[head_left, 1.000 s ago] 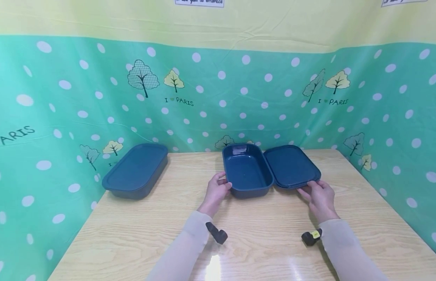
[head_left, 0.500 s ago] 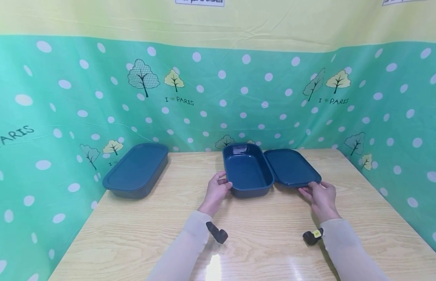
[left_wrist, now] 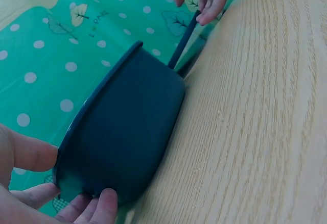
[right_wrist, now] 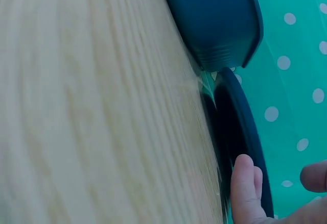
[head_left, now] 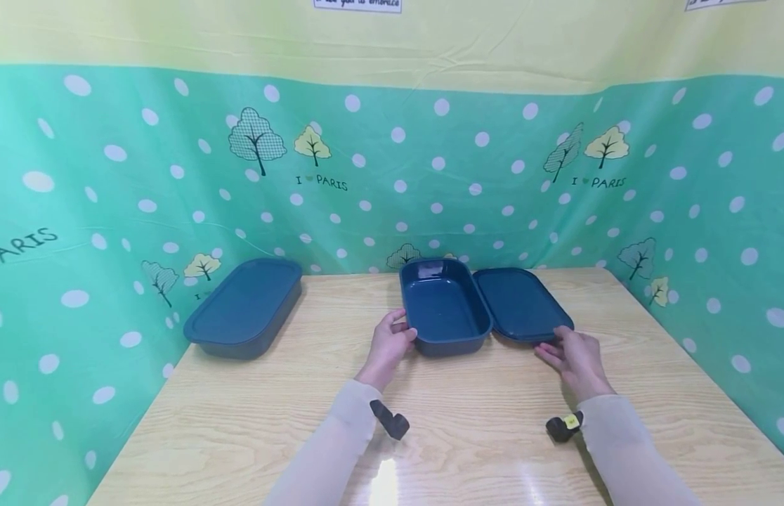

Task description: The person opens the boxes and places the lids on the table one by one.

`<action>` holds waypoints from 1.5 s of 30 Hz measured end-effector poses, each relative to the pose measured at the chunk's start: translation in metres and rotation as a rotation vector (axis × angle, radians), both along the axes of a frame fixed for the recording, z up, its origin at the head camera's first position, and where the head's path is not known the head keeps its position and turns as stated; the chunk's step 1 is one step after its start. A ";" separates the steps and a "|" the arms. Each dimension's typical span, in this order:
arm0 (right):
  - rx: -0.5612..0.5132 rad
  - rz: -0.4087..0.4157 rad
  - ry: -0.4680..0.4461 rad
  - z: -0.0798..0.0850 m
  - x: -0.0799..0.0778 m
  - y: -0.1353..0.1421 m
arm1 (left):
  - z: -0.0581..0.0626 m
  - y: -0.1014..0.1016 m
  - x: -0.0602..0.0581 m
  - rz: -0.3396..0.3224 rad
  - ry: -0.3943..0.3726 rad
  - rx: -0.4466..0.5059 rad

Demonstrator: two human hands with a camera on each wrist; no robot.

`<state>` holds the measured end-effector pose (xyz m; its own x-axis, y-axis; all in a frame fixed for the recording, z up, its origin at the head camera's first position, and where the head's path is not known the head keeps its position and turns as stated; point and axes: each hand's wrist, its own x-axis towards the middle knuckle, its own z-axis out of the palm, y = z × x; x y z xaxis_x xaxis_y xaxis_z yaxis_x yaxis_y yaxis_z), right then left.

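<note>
The left hand [head_left: 387, 348] has, well apart on its left side, a lidded blue container [head_left: 253, 309] standing on the wood-grain table [head_left: 455, 422]. That container's long axis runs away from the person, the far end leaning right.

The left hand itself is at the near left corner of an uncovered container [head_left: 452, 347]. It holds that corner, thumb at the rim and fingers against the outer wall, as the left wrist view confirms. The uncovered container stands upright on the table, its inside bare. Its long axis also points away from the person, the far end leaning slightly left. The left hand is the nearer of the two to it.

Immediately right of the container is a loose blue lid [head_left: 525, 302], roughly in line with it lengthwise. The two are just beside each other; whether their edges touch cannot be established. The lid is tilted, its near edge raised off the table. A dark strip shows below it; whether this is shadow or a second flat piece cannot be told.

The right hand [head_left: 580, 358] is at the lid's near right corner and is clearly the nearer hand; the lid extends forward and leftward from it. Its fingers are under the edge, and in the right wrist view the thumb stands apart from the lid, so no firm pinch is recorded.
</note>
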<state>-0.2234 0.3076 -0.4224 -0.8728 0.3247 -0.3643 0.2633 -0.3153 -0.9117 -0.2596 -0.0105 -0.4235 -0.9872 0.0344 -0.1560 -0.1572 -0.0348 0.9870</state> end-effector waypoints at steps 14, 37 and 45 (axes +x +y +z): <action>0.027 0.102 -0.060 0.007 0.006 -0.006 | 0.001 0.001 0.000 0.009 -0.004 -0.009; 0.154 0.160 -0.028 0.009 0.006 -0.010 | 0.000 0.001 0.001 0.009 -0.005 0.007; 0.218 0.177 0.013 0.015 0.006 -0.017 | 0.001 0.000 0.001 0.016 -0.012 0.013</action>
<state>-0.2173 0.2903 -0.4075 -0.9270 0.2363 -0.2914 0.2851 -0.0612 -0.9565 -0.2590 -0.0107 -0.4223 -0.9856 0.0207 -0.1679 -0.1687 -0.0502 0.9844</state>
